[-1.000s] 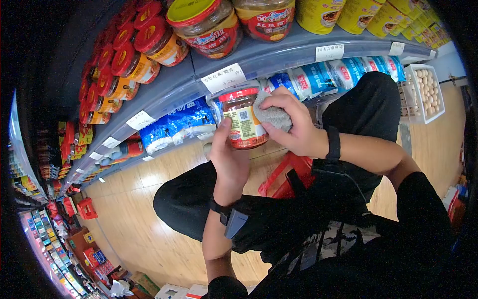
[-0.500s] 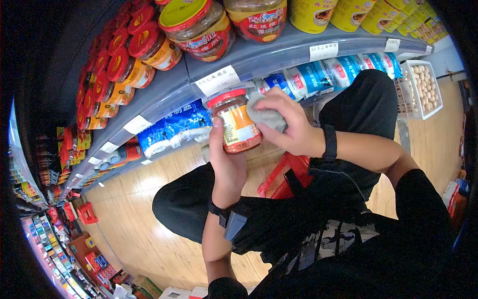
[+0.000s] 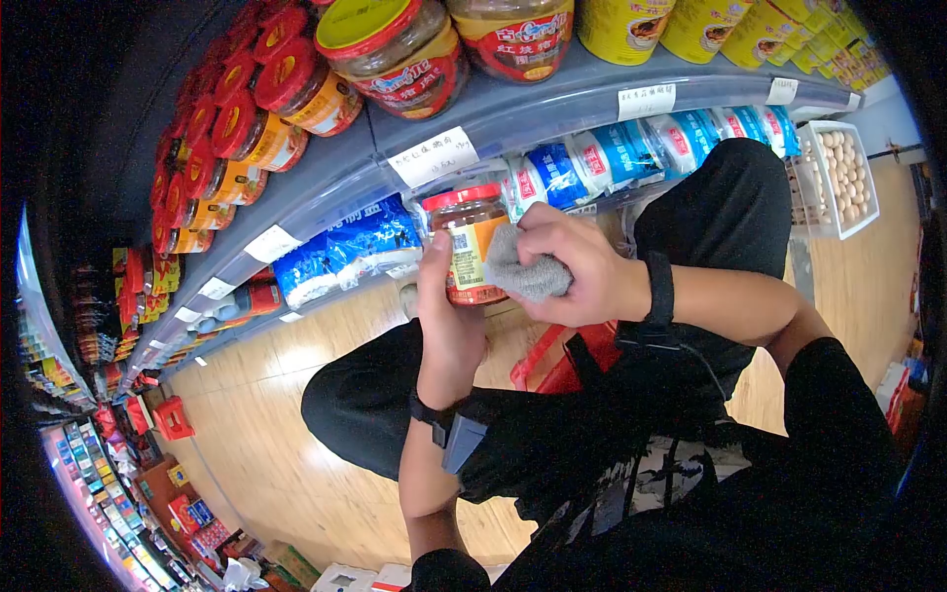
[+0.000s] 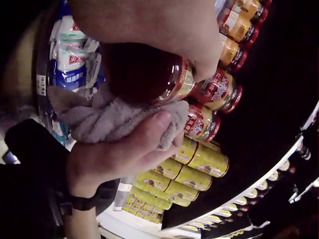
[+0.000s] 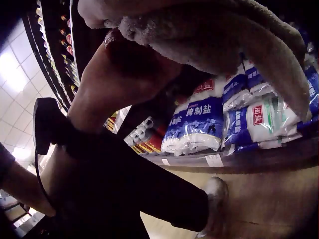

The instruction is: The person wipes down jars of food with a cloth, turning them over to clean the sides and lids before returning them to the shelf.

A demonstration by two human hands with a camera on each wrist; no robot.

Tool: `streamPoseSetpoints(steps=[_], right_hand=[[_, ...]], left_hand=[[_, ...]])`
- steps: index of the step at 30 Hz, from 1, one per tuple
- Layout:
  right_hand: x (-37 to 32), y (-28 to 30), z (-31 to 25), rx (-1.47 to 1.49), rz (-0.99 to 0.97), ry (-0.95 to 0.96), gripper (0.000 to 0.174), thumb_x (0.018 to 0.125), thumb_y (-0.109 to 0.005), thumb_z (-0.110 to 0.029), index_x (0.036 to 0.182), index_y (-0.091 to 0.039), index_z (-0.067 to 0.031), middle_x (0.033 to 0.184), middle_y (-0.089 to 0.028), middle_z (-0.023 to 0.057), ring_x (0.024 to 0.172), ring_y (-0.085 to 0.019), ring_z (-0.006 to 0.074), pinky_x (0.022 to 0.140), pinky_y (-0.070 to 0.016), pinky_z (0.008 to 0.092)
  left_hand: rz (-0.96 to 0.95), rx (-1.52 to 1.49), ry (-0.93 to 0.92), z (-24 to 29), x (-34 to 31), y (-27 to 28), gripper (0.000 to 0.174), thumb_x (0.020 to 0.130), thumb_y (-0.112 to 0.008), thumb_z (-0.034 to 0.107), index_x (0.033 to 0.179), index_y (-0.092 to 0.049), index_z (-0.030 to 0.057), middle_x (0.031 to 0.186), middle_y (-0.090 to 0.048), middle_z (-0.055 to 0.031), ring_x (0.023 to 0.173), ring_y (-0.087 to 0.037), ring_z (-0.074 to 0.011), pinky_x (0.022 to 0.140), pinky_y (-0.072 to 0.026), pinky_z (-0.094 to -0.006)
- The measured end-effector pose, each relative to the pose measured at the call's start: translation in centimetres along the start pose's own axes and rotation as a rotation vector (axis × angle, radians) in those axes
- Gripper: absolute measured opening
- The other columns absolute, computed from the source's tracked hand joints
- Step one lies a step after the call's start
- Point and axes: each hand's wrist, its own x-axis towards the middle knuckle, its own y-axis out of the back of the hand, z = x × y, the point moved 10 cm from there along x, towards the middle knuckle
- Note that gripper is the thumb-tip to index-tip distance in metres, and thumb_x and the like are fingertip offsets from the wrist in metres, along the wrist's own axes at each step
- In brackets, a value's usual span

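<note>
In the head view a glass jar point(image 3: 464, 223) with a red lid and a yellow and white label stands nearly upright in my left hand point(image 3: 446, 321), the thumb along its near left side. My right hand point(image 3: 592, 271) grips a bunched grey cloth point(image 3: 528, 268) against the jar's right side. From the left wrist the cloth point(image 4: 114, 119) spreads beneath the jar's dark red glass point(image 4: 144, 74), with the right thumb pressing on it. The right wrist view shows the cloth point(image 5: 199, 40) hanging loose past the fingers; it covers much of the jar.
A shelf edge point(image 3: 552, 123) with price tags runs just beyond my hands. Above it stand red-lidded jars point(image 3: 395, 59) and yellow cans point(image 3: 621, 28); below lie blue salt bags point(image 3: 350, 247). A white basket of eggs point(image 3: 838, 183) sits at right. Something red point(image 3: 562, 355) lies between my legs.
The jar turned in the left hand to show its orange label side, then back toward the printed code. The right hand with the cloth moved slightly down along the jar's side.
</note>
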Motion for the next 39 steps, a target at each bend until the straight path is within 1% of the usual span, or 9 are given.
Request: streamPoseSetpoints(steps=[7,14,18,25,27,30,32,34,39], right_hand=[[-0.4,0.5,-1.4,-0.028,0.027,0.136,0.054,0.058,-0.083,-0.019,0.105,-0.057,-0.0087,0.103,-0.057,0.0137,0.079,-0.065,0.0335,0.062,-0.0535,0.0389],[-0.5,0.7,-2.2,-0.047,0.031,0.196,0.050,0.065,-0.084,-0.014,0.103,-0.052,-0.0104,0.088,-0.054,0.0133,0.067,-0.059,0.0297,0.055,-0.0482,0.0361],[-1.0,0.7,-1.9,-0.053,0.047,0.212,0.059,0.054,-0.084,-0.022,0.105,-0.058,-0.0090,0.099,-0.056,0.0137,0.074,-0.063,0.0334,0.058,-0.0526,0.0395],[-0.7,0.2,-2.4,-0.136,0.053,0.297,0.053,0.060,-0.082,-0.025,0.107,-0.061,-0.0135,0.096,-0.056,0.0105,0.074,-0.063,0.0302,0.057,-0.0532,0.0392],[-0.5,-0.4,-4.3,-0.207,-0.004,0.401,0.048,0.061,-0.081,-0.026,0.105,-0.064,-0.0153,0.097,-0.057,0.0097,0.077,-0.063,0.0290,0.059,-0.0540,0.0388],[-1.4,-1.9,-5.1,-0.276,-0.083,0.512,0.038,0.066,-0.078,-0.026,0.102,-0.069,-0.0196,0.099,-0.059,0.0080,0.085,-0.064,0.0271,0.062,-0.0557,0.0372],[-0.8,-0.4,-3.0,-0.235,0.051,0.336,0.040,0.068,-0.077,-0.024,0.106,-0.069,-0.0210,0.099,-0.059,0.0078,0.083,-0.065,0.0261,0.061,-0.0555,0.0363],[-0.2,0.3,-1.2,-0.204,0.067,0.170,0.042,0.069,-0.076,-0.025,0.110,-0.069,-0.0214,0.098,-0.059,0.0081,0.082,-0.065,0.0266,0.060,-0.0553,0.0355],[-0.1,-0.4,-5.0,-0.381,-0.004,0.443,0.036,0.068,-0.076,-0.023,0.104,-0.071,-0.0244,0.096,-0.060,0.0063,0.082,-0.065,0.0236,0.061,-0.0549,0.0326]], left_hand=[[-0.042,0.103,-0.050,-0.1,0.0,0.2,0.048,0.099,-0.052,0.038,0.131,-0.047,0.0029,0.117,-0.059,-0.0082,0.107,-0.059,-0.0165,0.096,-0.0445,-0.0340],[-0.079,0.361,-0.295,2.1,-0.3,-1.3,0.050,0.103,-0.044,0.029,0.142,-0.038,-0.0011,0.136,-0.048,-0.0137,0.126,-0.046,-0.0202,0.108,-0.0347,-0.0346],[-0.136,0.472,-0.346,2.6,-0.3,-1.9,0.051,0.104,-0.045,0.028,0.144,-0.037,-0.0016,0.139,-0.046,-0.0140,0.128,-0.044,-0.0207,0.110,-0.0324,-0.0349],[-0.031,0.512,-0.257,1.7,-0.4,-0.9,0.059,0.099,-0.059,0.030,0.144,-0.038,-0.0010,0.136,-0.050,-0.0133,0.122,-0.051,-0.0207,0.105,-0.0391,-0.0332],[0.043,0.254,-0.153,1.1,-0.2,0.1,0.063,0.096,-0.065,0.030,0.144,-0.038,0.0000,0.133,-0.052,-0.0131,0.117,-0.054,-0.0187,0.097,-0.0452,-0.0309],[0.009,0.126,-0.030,1.0,-0.9,-0.4,0.063,0.095,-0.065,0.030,0.143,-0.038,-0.0003,0.129,-0.054,-0.0124,0.115,-0.054,-0.0174,0.092,-0.0479,-0.0299],[0.014,0.148,-0.052,0.9,-0.7,-0.3,0.062,0.095,-0.066,0.031,0.141,-0.039,-0.0008,0.126,-0.056,-0.0125,0.113,-0.055,-0.0177,0.092,-0.0473,-0.0308],[0.078,0.257,-0.122,1.1,-0.6,0.2,0.047,0.098,-0.054,0.041,0.129,-0.050,0.0068,0.118,-0.059,-0.0062,0.107,-0.059,-0.0169,0.094,-0.0458,-0.0322],[0.044,0.205,-0.093,0.8,-0.9,-0.3,0.048,0.097,-0.058,0.038,0.131,-0.049,0.0045,0.119,-0.059,-0.0076,0.106,-0.058,-0.0162,0.092,-0.0460,-0.0314]])
